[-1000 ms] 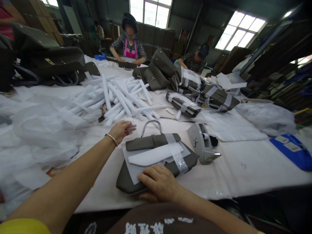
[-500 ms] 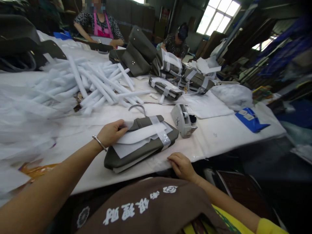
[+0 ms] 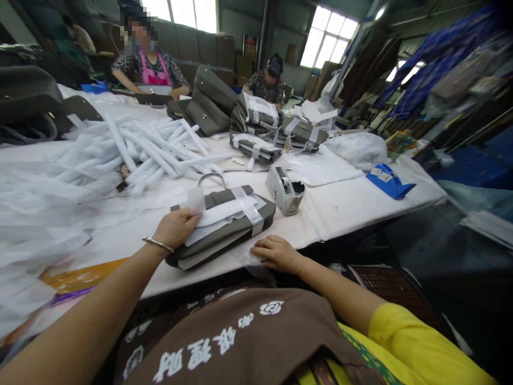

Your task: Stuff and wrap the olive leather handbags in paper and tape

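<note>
A folded dark grey-green handbag [image 3: 224, 235] lies on the table in front of me, with white paper [image 3: 224, 212] on top and a band of clear tape [image 3: 249, 209] around its right part. My left hand [image 3: 178, 227] is closed at the bag's left end, pinching a translucent whitish strip [image 3: 196, 200]. At the table's front edge, right of the bag, my right hand [image 3: 277, 253] has its fingers curled together. Whatever may be under those fingers is hidden. A grey tape dispenser [image 3: 284, 191] stands just behind the bag's right end.
White foam rolls [image 3: 148, 144] are heaped at the back left. Wrapped bags [image 3: 256, 147] are piled farther back. A blue tape dispenser [image 3: 388, 181] sits at the right. Translucent sheets [image 3: 36, 203] cover the left side. Two people [image 3: 154, 69] work across the table.
The view has shifted, so the table scene appears farther left. The translucent strip at my left hand now stands up from the bag. My right hand stays by the table edge, fingers curled.
</note>
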The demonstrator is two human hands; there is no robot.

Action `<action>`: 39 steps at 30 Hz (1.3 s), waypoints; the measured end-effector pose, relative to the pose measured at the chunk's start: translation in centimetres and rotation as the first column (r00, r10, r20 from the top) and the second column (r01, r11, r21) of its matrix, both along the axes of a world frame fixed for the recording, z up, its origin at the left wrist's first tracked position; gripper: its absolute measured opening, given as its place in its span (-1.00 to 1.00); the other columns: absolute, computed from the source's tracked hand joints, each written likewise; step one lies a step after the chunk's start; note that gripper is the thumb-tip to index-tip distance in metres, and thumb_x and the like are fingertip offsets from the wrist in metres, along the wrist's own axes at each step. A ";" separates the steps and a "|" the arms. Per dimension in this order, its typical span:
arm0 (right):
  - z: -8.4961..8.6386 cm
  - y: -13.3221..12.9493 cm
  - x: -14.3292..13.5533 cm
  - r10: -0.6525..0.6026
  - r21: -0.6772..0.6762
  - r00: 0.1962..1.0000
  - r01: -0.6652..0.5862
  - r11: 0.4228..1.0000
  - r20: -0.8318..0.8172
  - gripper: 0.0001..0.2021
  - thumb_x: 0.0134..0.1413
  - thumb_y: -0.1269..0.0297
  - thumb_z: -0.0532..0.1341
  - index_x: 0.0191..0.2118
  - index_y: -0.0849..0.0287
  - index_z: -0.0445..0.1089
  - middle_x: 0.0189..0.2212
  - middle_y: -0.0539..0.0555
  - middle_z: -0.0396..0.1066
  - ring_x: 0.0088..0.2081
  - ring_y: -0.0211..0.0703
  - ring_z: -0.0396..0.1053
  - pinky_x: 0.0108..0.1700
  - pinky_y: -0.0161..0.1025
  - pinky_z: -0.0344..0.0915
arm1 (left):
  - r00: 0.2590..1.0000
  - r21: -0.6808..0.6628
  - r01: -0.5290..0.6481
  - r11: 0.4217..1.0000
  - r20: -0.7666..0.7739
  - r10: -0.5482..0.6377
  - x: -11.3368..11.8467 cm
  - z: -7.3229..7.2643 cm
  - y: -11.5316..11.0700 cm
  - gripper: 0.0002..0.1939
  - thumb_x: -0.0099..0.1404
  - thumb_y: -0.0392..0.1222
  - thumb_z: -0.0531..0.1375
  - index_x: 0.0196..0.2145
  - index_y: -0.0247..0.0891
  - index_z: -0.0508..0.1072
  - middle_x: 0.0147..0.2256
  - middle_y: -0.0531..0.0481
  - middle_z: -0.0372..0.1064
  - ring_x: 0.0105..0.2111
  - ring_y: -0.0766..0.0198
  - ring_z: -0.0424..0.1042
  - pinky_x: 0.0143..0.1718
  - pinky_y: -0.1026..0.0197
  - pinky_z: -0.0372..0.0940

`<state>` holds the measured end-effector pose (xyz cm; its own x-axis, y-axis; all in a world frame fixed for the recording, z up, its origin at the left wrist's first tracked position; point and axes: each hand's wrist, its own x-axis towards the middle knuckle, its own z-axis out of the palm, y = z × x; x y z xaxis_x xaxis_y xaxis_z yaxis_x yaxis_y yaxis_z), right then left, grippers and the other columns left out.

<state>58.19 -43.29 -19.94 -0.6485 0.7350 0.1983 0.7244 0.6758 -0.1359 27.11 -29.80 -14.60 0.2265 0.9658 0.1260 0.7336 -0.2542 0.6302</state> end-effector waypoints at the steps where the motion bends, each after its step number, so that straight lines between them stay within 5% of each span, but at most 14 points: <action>1: -0.2 0.4 -0.4 0.033 0.006 0.999 -0.033 0.999 -0.013 -0.56 0.09 0.15 0.17 0.10 0.13 0.26 -0.08 0.16 0.36 -0.12 -0.09 0.28 -0.07 -0.15 0.22 | 0.999 -0.005 0.006 1.000 -0.032 -0.006 0.0 0.1 -0.3 -0.77 0.12 0.02 0.16 -0.39 -0.10 0.56 -0.41 -0.02 0.50 -0.30 0.03 0.43 -0.22 0.20 0.25; 7: -1.3 1.2 -3.8 0.177 0.127 0.980 -0.165 0.978 -0.092 -0.71 0.14 0.25 0.13 -0.01 0.11 0.33 -0.29 0.06 0.41 -0.29 -0.22 0.31 -0.26 -0.30 0.20 | 0.942 0.006 0.180 0.984 -0.290 -0.171 0.5 0.5 -2.3 -0.55 0.27 -0.18 -0.11 0.04 -0.23 0.38 0.05 -0.04 0.34 0.07 0.15 0.27 0.09 0.19 0.12; 11: -0.5 1.1 -6.2 0.196 0.169 0.978 -0.181 0.969 -0.077 -0.82 0.14 0.31 0.10 -0.16 0.07 0.39 -0.44 0.00 0.35 -0.39 -0.25 0.26 -0.35 -0.32 0.14 | 0.882 0.136 0.129 0.982 -0.468 -0.051 1.4 0.0 -4.6 -0.49 0.19 -0.34 -0.09 0.09 -0.36 0.31 0.12 -0.13 0.25 0.15 0.11 0.16 0.15 0.09 0.06; 17: 2.4 1.6 -10.0 0.216 0.152 0.950 -0.185 0.971 -0.224 -0.84 0.08 0.27 0.15 -0.21 0.03 0.43 -0.26 0.03 0.39 -0.30 -0.22 0.27 -0.21 -0.27 0.18 | 0.922 0.300 -0.039 0.953 -0.357 0.150 1.7 -0.5 -5.7 -0.53 0.21 -0.32 -0.06 0.08 -0.33 0.30 0.05 -0.12 0.33 0.07 0.09 0.26 0.07 0.07 0.15; 23: 4.8 2.7 -13.8 0.261 -0.028 0.905 -0.287 0.958 -0.335 -0.78 0.15 0.31 0.08 -0.15 0.15 0.42 -0.24 0.06 0.45 -0.19 -0.22 0.34 -0.09 -0.31 0.19 | 0.943 0.224 0.004 0.975 -0.326 0.071 1.1 -0.8 -3.1 -0.58 0.32 -0.16 -0.11 0.03 -0.26 0.35 0.01 -0.11 0.37 -0.02 0.12 0.35 -0.01 0.12 0.22; 31: 4.6 0.4 -9.8 0.313 -0.386 0.886 -0.436 0.813 -0.342 -0.75 0.18 0.34 0.06 -0.11 0.16 0.43 -0.17 0.06 0.45 -0.18 -0.27 0.39 -0.17 -0.42 0.24 | 0.909 0.232 0.110 0.967 -0.417 -0.003 0.7 -0.9 -3.1 -0.56 0.20 -0.28 -0.01 0.03 -0.29 0.37 0.04 -0.12 0.34 0.06 0.11 0.28 0.06 0.08 0.16; 36: 8.2 0.8 -9.0 0.216 -0.314 0.855 -0.392 0.865 -0.472 -0.78 0.14 0.33 0.10 -0.14 0.19 0.44 -0.16 0.12 0.43 -0.13 -0.21 0.36 -0.04 -0.31 0.23 | 0.886 0.204 0.169 0.964 -0.460 -0.058 1.1 1.9 -1.4 -0.65 0.25 -0.20 -0.03 -0.14 -0.15 0.48 -0.13 -0.08 0.46 0.02 0.07 0.31 -0.01 0.05 0.20; 39: 9.3 1.7 -9.3 0.024 -0.369 0.783 -0.320 0.873 -0.621 -0.82 0.11 0.32 0.13 -0.20 0.20 0.44 -0.21 0.12 0.44 -0.16 -0.20 0.36 -0.07 -0.28 0.25 | 0.911 0.162 0.174 0.971 -0.401 -0.096 1.3 3.0 -0.4 -0.63 0.29 -0.07 -0.07 -0.24 -0.15 0.51 -0.19 -0.06 0.48 -0.04 0.12 0.37 -0.07 0.15 0.23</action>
